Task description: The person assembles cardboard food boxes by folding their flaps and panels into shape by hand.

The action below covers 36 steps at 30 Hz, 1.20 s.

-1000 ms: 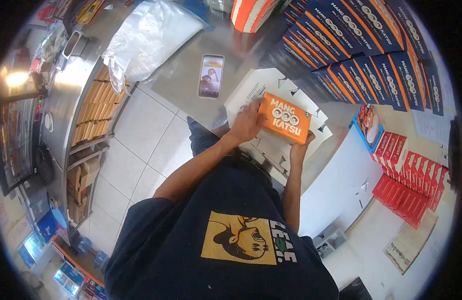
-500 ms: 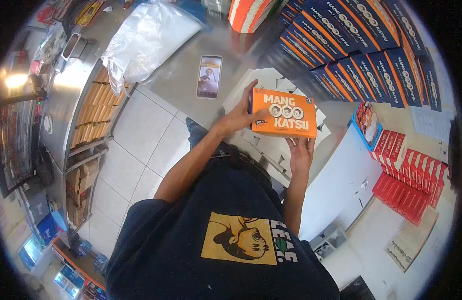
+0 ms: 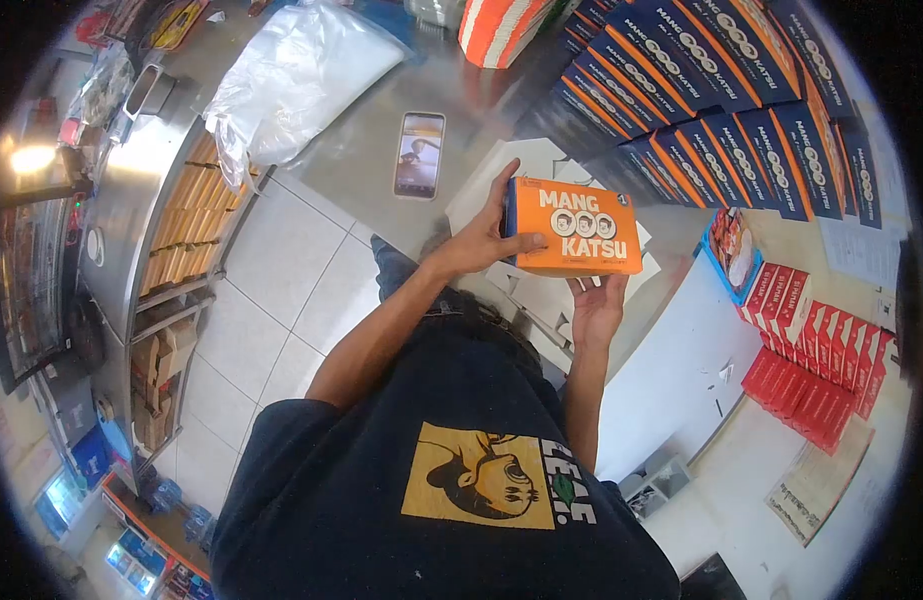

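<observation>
An orange box (image 3: 576, 228) printed "MANG KATSU", with a dark blue side panel, is held between both hands, its printed face toward me. My left hand (image 3: 484, 232) grips its left end, thumb on the printed face and fingers along the far upper edge. At the lower right edge, my right hand (image 3: 595, 306) supports it from below, its fingertips partly hidden behind the box. Beneath the hands lie flat, unfolded white cardboard blanks (image 3: 534, 155) on the metal counter.
Stacked dark blue and orange boxes (image 3: 701, 90) fill the back right. Red boxes (image 3: 816, 340) stand farther right. A phone (image 3: 419, 155) lies on the metal counter (image 3: 351, 170) beside a white plastic bag (image 3: 301, 85). A striped orange-and-white bag (image 3: 496, 32) stands behind.
The box has moved slightly right in both hands. My left thumb has slid lower on the printed face. The picture on the phone screen has changed.
</observation>
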{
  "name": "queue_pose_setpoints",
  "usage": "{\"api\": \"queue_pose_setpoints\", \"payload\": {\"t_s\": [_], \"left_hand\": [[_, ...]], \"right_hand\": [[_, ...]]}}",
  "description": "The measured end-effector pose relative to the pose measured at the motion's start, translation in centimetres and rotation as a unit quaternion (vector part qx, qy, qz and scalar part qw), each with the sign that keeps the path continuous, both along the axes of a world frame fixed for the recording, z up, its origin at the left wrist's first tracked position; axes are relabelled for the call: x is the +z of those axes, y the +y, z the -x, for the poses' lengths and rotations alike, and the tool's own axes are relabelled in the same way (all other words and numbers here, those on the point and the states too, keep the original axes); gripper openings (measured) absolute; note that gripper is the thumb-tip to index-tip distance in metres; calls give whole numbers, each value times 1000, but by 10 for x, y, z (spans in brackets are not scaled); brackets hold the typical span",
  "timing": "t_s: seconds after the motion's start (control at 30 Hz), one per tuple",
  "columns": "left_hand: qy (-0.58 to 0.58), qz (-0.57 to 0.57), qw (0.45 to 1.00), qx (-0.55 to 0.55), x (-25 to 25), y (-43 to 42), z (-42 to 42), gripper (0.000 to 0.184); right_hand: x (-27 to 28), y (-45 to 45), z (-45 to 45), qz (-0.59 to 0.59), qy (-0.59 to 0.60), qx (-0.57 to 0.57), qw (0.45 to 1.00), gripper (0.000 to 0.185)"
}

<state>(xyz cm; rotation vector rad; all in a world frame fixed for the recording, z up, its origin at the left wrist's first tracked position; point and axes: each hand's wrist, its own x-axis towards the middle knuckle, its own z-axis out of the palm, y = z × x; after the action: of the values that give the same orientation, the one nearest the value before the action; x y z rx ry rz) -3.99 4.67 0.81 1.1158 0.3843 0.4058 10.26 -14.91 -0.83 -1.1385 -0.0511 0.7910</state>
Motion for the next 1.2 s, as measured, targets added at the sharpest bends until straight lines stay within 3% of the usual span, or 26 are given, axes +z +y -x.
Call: {"api": "queue_pose_setpoints", "payload": {"t_s": [0.23,0.7,0.77,0.83,0.93,1.07,1.2], "left_hand": [[-24,18,999,22,-5,-8,-2,107],[13,25,999,14,-9,-11,-1,112],[41,21,999,3,-6,-10,1,115],[165,-305,936,58,-2,-9,3,119],[142,-376,915,15,18,0,5,114],[32,-347,935,-58,34,-12,-6,100],[82,-389,913,-92,28,-20,-7,89]], "right_hand": [[4,3,-5,5,-41,-3,999,61],[1,6,-4,3,-54,-34,998,57],[-4,1,-12,73,-73,-65,993,53],[14,-2,-23,108,-131,-27,985,53],[48,-3,-24,135,-206,29,969,47],[92,14,-8,258,-484,258,795,43],[96,13,3,242,-441,266,822,42]]}}
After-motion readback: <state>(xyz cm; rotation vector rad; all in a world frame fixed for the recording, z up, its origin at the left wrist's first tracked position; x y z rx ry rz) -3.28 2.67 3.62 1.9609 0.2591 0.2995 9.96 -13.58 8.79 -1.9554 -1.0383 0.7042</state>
